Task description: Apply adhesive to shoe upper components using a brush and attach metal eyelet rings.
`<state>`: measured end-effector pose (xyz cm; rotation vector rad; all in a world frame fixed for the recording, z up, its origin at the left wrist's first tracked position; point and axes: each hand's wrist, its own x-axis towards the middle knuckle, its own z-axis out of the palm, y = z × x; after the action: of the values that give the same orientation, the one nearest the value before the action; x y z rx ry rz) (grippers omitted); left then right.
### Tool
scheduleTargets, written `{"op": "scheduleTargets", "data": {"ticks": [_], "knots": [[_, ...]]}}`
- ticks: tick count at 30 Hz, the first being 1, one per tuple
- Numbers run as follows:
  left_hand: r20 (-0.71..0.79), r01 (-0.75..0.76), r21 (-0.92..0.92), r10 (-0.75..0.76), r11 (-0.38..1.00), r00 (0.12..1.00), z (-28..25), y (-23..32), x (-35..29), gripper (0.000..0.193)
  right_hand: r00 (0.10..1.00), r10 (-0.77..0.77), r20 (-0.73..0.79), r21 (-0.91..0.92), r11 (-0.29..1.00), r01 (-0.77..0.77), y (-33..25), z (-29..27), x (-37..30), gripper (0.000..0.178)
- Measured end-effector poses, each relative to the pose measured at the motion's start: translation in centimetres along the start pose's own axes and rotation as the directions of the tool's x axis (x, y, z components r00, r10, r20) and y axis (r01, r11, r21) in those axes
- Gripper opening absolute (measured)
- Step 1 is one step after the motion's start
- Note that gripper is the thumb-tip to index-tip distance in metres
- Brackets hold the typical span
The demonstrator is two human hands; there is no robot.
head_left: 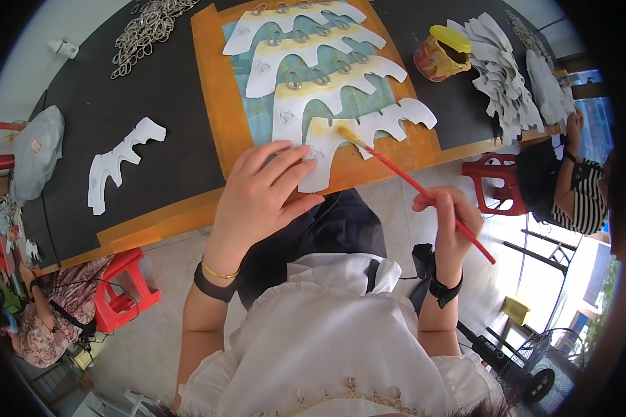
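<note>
My right hand (452,222) grips a red-handled paintbrush (419,182). Its yellowed bristles touch the nearest white scalloped cutout (318,177), where a yellowish smear shows. Spread out flat, the fingers of my left hand (261,194) rest on that cutout's left end. Beyond it, several similar cutouts (285,118) lie in overlapping rows on a teal sheet (240,104), their upper edges coated yellowish. Oval metal rings (294,80) sit along those coated edges. Under the sheet is an orange-brown board (213,83).
Loose metal rings (146,35) are heaped at the far left; a lone white cutout (129,153) lies nearer. At the right stand an open tub (438,62) with yellow rim and a pile of cutouts (501,80). Two other people sit at the sides, near red stools (125,288).
</note>
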<state>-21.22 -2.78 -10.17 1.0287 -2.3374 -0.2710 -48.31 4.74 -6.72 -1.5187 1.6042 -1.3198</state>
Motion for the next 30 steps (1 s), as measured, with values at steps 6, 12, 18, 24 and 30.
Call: {"op": "scheduleTargets", "data": {"ticks": [6,12,18,24,30], "knots": [[0.003,0.005,0.001,-0.005,1.0,1.0,0.0,0.0,0.1,0.045,0.999,-0.037,0.011,-0.014,0.999,0.037,0.4,-0.1,0.1,0.019],[-0.005,0.029,-0.04,-0.029,0.999,1.0,-0.4,0.0,0.1,0.047,0.999,0.04,-0.029,0.041,0.998,-0.039,0.0,-0.5,0.3,0.019],[-0.272,-0.018,-0.518,-0.145,0.855,0.951,-4.2,3.6,0.3,0.019,1.0,-0.01,-0.028,0.029,1.0,0.011,1.2,-0.3,-0.1,0.02],[-0.429,-0.415,-0.903,-0.194,0.109,0.882,-8.1,12.5,4.9,0.016,0.997,0.075,-0.031,0.032,0.997,-0.074,3.2,-1.7,-0.3,0.024],[-0.734,-0.749,-0.647,-0.15,-0.143,0.663,-7.2,17.7,8.7,0.033,0.999,-0.006,-0.039,0.039,0.999,0.007,2.8,-1.2,-0.2,0.028]]}}
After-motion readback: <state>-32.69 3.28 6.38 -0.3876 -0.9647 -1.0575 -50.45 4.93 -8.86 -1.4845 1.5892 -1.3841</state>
